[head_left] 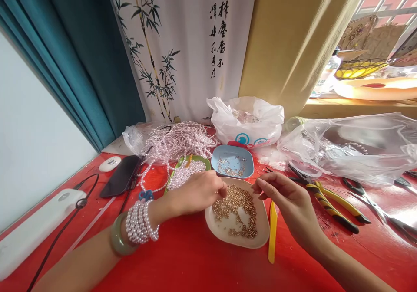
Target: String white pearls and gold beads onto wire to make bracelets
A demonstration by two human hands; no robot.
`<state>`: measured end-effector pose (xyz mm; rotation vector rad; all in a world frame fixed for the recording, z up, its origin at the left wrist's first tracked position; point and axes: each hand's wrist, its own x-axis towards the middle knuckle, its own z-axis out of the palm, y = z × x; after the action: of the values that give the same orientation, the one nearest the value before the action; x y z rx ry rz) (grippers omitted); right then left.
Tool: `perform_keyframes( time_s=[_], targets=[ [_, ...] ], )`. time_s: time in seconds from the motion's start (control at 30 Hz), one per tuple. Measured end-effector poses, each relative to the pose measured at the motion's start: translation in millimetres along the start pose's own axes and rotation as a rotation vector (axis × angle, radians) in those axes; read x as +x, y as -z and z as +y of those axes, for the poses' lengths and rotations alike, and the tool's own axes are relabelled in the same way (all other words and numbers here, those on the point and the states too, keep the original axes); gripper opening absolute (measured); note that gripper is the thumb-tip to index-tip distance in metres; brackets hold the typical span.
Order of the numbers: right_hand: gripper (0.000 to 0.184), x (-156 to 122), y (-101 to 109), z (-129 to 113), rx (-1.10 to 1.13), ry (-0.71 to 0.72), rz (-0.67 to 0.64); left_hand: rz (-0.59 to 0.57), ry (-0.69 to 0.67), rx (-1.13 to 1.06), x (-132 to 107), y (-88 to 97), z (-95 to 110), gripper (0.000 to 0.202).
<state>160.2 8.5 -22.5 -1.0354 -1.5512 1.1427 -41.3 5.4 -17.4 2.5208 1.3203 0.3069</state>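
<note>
My left hand (202, 191), with pearl strands and a bangle on its wrist, hovers over the left rim of a cream plate (221, 234). Its fingers are curled closed, and what they hold, if anything, is hidden. Gold beads (241, 209) lie spread across that plate. Above the plate's right rim, my right hand (286, 196) pinches thumb and fingertips together; anything between them is too small to make out. Behind the plate sits a blue dish (249, 164) with small metal findings. A green dish (207, 163) of pinkish-white pearl beads (185, 175) is partly behind my left forearm.
A heap of pearl strands (179, 140) and a white plastic bag (247, 125) stand at the back. Yellow-black pliers (332, 201), scissors (374, 205) and a yellow strip (273, 235) lie on the right. A phone (120, 177) and power strip (39, 222) are on the left.
</note>
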Motion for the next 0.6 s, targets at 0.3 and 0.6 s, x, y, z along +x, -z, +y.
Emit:
perform_keyframes(
  time_s=[0.3, 0.6],
  targets=[
    [0.021, -0.3, -5.6, 6.7, -0.021, -0.009, -0.083, -0.012, 0.000, 0.069, 0.3, -8.3, -1.4, 0.019],
    [0.021, -4.4, -8.8, 12.3, 0.020, -0.054, -0.126, -0.017, -0.010, 0.152, 1.4, -16.0, -5.0, 0.018]
  ],
)
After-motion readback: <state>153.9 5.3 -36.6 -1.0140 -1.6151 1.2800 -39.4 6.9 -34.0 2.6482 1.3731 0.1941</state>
